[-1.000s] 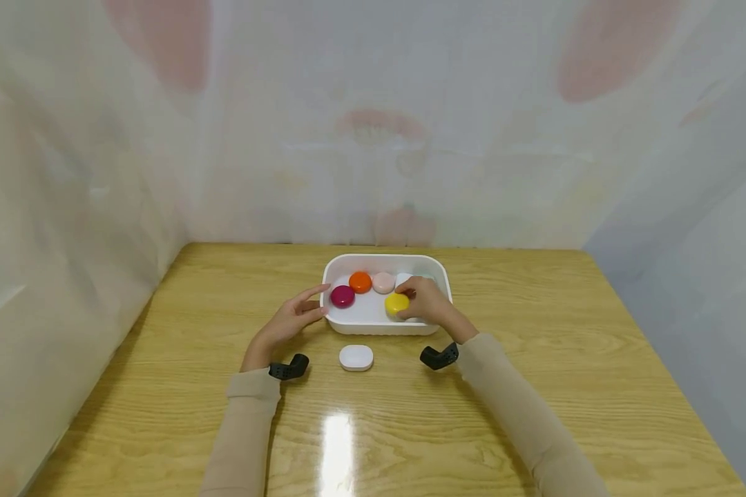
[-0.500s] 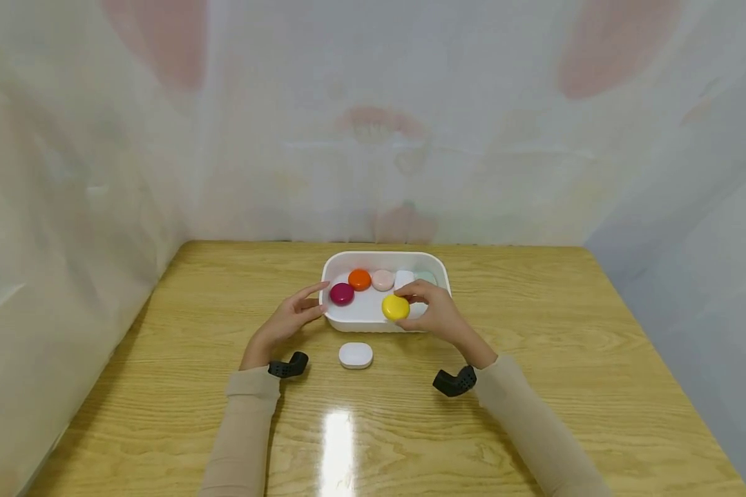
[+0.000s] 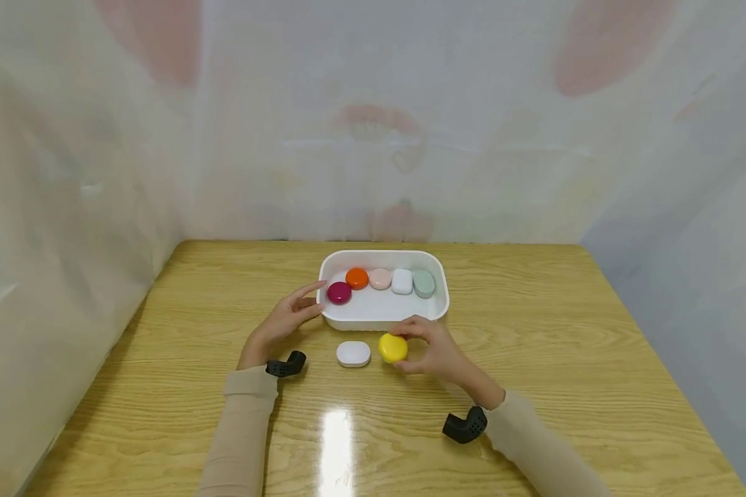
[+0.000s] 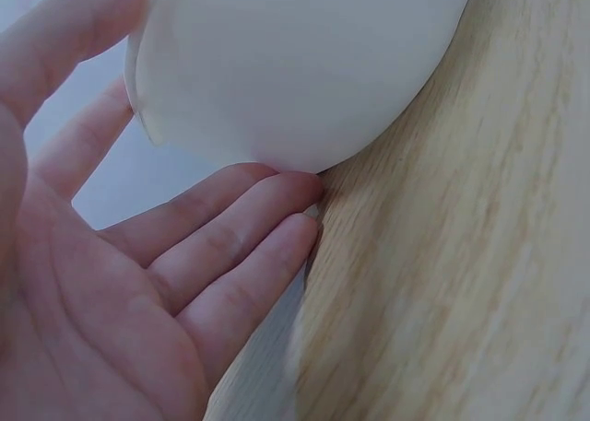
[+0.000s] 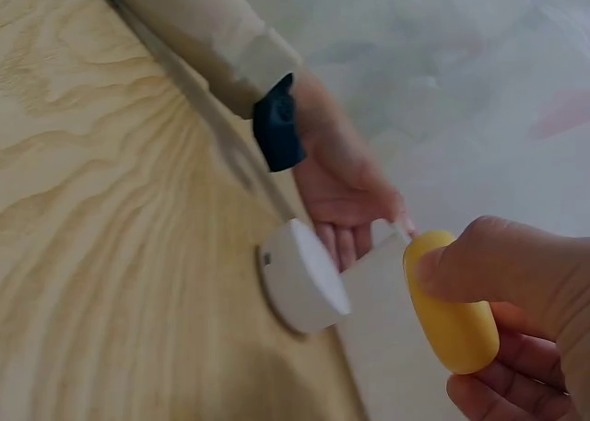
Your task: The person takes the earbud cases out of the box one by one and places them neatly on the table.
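While the right hand [image 3: 432, 351] pinches the yellow case [image 3: 393, 348] between thumb and fingertips, the left hand [image 3: 282, 321] rests extended, ungripping fingers against the left end of the tray [image 3: 373, 306]. The yellow case is outside the tray, at its front side, near the white oval case [image 3: 353, 353] but apart from it.

Risks, as judged: the smooth, rounded shell could slip if the pinch loosens; a leftward drift could knock the white oval case along the table [image 3: 566, 359]; a push from the left hand could slide the tray.

Contents of tray: five cases. The dark red case [image 3: 339, 293] sits nearest the left end. Along the back, left to right: the orange case [image 3: 357, 278], pale pink case [image 3: 380, 279], white square case [image 3: 402, 281] and pale green case [image 3: 423, 284]. Whether any case holds something cannot be determined.
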### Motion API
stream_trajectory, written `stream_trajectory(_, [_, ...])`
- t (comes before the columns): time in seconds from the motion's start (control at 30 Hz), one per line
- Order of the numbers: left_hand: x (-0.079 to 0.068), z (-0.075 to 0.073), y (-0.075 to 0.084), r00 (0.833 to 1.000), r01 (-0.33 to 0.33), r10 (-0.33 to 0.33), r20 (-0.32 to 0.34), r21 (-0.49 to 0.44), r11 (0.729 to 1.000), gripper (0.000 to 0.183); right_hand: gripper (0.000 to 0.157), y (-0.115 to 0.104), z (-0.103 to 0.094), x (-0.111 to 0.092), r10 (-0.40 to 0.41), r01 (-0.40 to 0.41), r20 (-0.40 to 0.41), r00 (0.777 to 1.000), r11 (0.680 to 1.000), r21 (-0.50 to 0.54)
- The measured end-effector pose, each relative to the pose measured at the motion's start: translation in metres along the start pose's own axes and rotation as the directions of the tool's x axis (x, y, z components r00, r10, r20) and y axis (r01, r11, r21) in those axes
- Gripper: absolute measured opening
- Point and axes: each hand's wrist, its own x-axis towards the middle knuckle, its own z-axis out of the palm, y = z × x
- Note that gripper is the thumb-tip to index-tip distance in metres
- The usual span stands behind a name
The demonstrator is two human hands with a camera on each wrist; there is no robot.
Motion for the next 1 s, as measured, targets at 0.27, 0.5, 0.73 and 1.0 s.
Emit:
stream_trajectory(0.27, [0.000,-0.001,0.000,1.000,-0.011,0.011,-0.002,0.014,1.000,0.059,0.043,0.010,0.011,-0.010,0.013,-0.010,0.048,0.999,0.999,-0.046])
stream_trajectory(0.5, [0.000,0.000,0.000,1.000,-0.018,0.018,-0.005,0.017,1.000,0.059,0.044,0.019,0.015,-0.010,0.099,-0.096,0.063,0.993,0.994,-0.052])
stream_trajectory(0.73, [0.001,0.000,-0.001,1.000,-0.019,0.019,-0.007,0.025,1.000,0.058,0.044,0.025,0.020,-0.007,0.121,-0.115,0.054,0.991,0.989,-0.093])
stream_trajectory(1.0, [0.000,0.000,0.000,0.999,-0.037,0.038,-0.007,0.053,0.998,0.061,0.045,0.027,0.021,-0.005,0.127,-0.119,0.053,0.991,0.985,-0.126])
